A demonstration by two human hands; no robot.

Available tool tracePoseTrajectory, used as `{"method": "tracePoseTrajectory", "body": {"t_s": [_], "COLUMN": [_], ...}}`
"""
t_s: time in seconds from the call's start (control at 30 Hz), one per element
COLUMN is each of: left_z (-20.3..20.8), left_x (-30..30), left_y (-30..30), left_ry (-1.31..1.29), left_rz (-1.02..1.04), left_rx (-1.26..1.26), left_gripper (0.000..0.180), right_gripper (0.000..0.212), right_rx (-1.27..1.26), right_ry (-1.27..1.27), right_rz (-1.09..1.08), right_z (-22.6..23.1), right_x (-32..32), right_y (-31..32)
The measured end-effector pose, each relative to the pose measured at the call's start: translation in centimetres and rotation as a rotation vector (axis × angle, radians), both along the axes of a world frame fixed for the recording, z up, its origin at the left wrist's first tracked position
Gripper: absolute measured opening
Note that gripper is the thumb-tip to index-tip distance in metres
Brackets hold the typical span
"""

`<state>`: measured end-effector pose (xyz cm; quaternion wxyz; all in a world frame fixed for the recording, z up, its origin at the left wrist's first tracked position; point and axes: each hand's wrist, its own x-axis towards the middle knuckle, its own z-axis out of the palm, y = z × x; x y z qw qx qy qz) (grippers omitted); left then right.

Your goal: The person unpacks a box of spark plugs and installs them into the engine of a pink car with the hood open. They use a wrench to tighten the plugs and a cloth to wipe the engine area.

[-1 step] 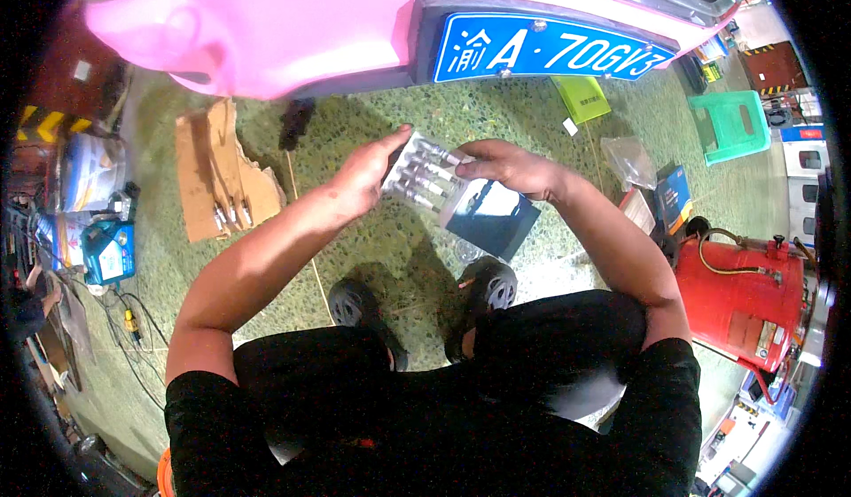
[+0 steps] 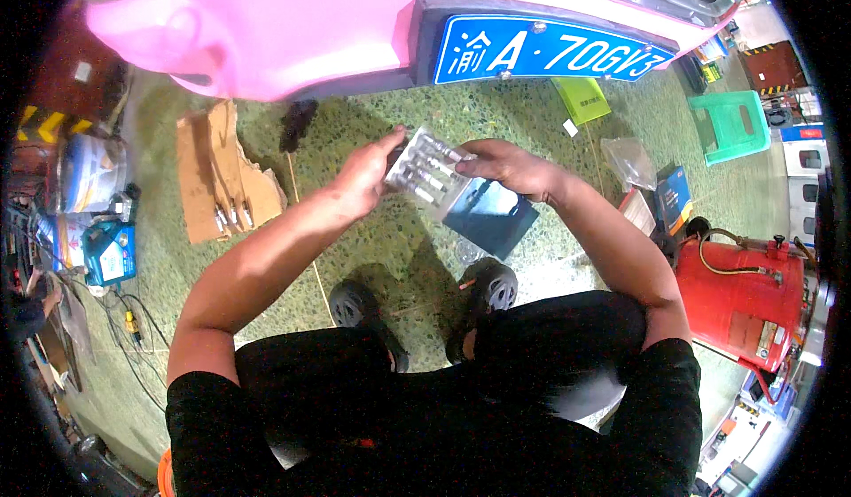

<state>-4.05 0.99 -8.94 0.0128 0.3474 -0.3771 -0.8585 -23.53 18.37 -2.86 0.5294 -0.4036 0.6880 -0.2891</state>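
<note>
Tray (image 2: 420, 134) of metal plugs (image 2: 428, 162), clear plastic, sits at the frame's centre, seemingly partway out of a dark box (image 2: 494, 222). The left hand (image 2: 362, 178) pinches its left end, thumb along the edge, other fingers mostly hidden; the right hand (image 2: 510, 171) curls narrowly over box and tray, probably steadying both. At frame left, cardboard (image 2: 195, 153) holds three similar plugs (image 2: 233, 215), likely protecting them from the floor (image 2: 390, 242).

Both hands (image 2: 362, 180) (image 2: 514, 171) curl inward, elbows (image 2: 206, 313) bent outward.
</note>
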Motion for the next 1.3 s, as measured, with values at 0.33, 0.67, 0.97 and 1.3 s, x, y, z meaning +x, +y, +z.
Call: {"method": "tracePoseTrajectory", "body": {"t_s": [0.33, 0.67, 0.97, 1.3], "left_z": [0.1, 3.4, 0.3, 0.7], "left_x": [-2.6, -3.2, -3.7, -3.7], "left_y": [3.1, 1.2, 0.7, 0.3], "left_ry": [0.060, 0.291, 0.344, 0.347], "left_rz": [0.275, 0.302, 0.331, 0.230], "left_rx": [0.323, 0.477, 0.343, 0.268], "left_gripper": [0.069, 0.073, 0.044, 0.023], "right_gripper": [0.045, 0.048, 0.052, 0.052], "right_rx": [-0.017, -0.257, -0.359, -0.398], "right_ry": [0.987, 1.276, 1.336, 1.521], "right_rz": [0.175, 0.279, 0.286, 0.384], "right_z": [1.8, 3.0, 2.4, 3.3], "right_x": [7.8, 8.3, 9.0, 8.8], "right_y": [-1.6, -3.3, -2.6, -2.2]}}
